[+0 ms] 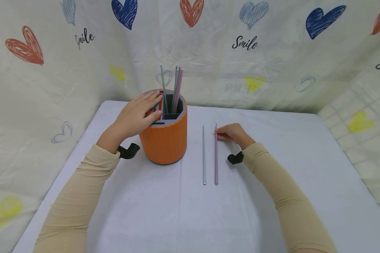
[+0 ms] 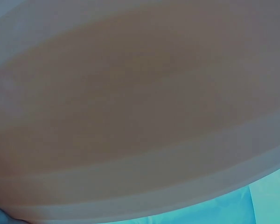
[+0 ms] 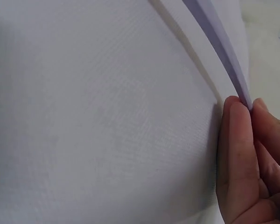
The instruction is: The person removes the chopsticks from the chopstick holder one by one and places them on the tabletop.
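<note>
My left hand [image 1: 137, 110] rests on top of an orange pen holder [image 1: 164, 144], its fingers stretched across the grey compartment insert. In the left wrist view the holder's wall [image 2: 140, 102] blurs across nearly the whole picture. Several thin green and pink sticks [image 1: 178, 88] stand in the dark compartment beside my left hand. My right hand [image 1: 232, 134] pinches the far end of a thin purple stick [image 1: 216, 161] between thumb and fingertips. The right wrist view shows this stick [image 3: 219, 46] running up from the pinch. Just left of it, a pale blue-green stick [image 1: 204, 158] lies on the table.
A white cloth covers the table [image 1: 183, 218]. Behind it hangs a curtain [image 1: 215, 77] printed with hearts and "Smile". Small black wrist cameras are on both wrists, the left one [image 1: 129, 151] close to the pen holder's side.
</note>
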A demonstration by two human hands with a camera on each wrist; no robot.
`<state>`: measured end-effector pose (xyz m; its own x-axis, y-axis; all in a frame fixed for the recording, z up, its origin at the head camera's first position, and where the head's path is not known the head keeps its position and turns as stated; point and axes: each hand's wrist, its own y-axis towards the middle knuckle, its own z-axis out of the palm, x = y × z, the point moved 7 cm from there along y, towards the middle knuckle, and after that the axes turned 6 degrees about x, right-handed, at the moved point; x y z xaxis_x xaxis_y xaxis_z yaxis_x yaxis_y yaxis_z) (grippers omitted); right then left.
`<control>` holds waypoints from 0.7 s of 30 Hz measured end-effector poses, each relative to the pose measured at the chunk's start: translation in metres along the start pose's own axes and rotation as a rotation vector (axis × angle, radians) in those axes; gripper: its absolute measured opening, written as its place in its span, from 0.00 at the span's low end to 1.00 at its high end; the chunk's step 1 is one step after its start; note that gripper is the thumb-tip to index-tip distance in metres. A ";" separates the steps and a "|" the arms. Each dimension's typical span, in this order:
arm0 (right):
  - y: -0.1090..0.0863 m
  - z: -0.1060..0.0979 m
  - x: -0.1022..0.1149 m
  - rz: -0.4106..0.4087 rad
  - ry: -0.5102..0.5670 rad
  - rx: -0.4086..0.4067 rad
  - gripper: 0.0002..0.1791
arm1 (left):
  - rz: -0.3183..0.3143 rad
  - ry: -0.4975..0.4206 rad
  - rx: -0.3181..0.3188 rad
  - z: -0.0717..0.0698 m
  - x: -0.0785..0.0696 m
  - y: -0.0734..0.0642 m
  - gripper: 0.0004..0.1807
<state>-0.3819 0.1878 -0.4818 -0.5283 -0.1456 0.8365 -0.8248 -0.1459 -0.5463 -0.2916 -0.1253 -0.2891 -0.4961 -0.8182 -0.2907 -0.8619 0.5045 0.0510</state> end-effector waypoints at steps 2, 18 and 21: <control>0.001 0.000 -0.001 0.009 -0.056 -0.024 0.07 | -0.001 -0.002 0.001 0.000 0.001 0.000 0.32; -0.044 0.026 0.067 -0.300 -0.107 -0.032 0.20 | -0.005 -0.011 0.002 0.000 0.001 0.000 0.32; -0.061 0.036 0.085 -0.343 -0.122 -0.001 0.19 | -0.006 -0.010 0.004 0.001 0.001 0.000 0.32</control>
<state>-0.3690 0.1491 -0.3792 -0.1930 -0.2045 0.9596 -0.9500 -0.2058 -0.2349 -0.2919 -0.1263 -0.2900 -0.4899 -0.8185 -0.3001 -0.8644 0.5007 0.0453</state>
